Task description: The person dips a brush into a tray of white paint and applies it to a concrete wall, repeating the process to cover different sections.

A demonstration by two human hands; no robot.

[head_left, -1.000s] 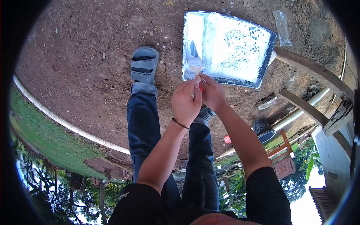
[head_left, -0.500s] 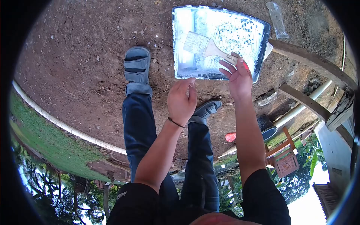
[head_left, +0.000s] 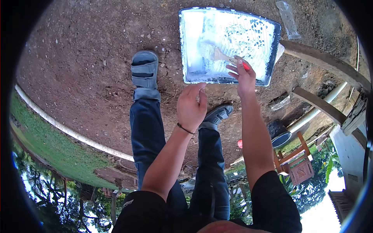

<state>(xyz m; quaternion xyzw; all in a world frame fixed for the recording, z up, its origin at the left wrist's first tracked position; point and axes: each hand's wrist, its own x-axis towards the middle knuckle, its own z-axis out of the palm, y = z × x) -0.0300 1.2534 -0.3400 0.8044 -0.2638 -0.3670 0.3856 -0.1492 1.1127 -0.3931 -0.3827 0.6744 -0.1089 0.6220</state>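
A dark-rimmed paint tray (head_left: pixel 274 50) coated with white paint lies on the ground in front of me. My right hand (head_left: pixel 245 77) grips the handle of a wide paintbrush (head_left: pixel 220 55) over the tray. The brush's pale bristles point left, toward the deeper part; glare blurs where they meet the paint. At the tray's near edge, my left hand (head_left: pixel 191 104) has its fingers closed at the rim, and the fingertips are partly hidden. Something red shows beside my right fingers.
My sandaled feet (head_left: pixel 144 70) stand on bare soil. A clear plastic piece (head_left: pixel 288 19) lies beyond the tray. Wooden beams (head_left: pixel 326 62) extend on the right, near a dark bucket (head_left: pixel 280 138) and a wooden chair (head_left: pixel 299 167). A white pipe (head_left: pixel 70 132) crosses at left.
My right hand has moved slightly left and nearer to me. The brush's bristles have shifted slightly right and lower in the view. My left hand stays at the tray rim.
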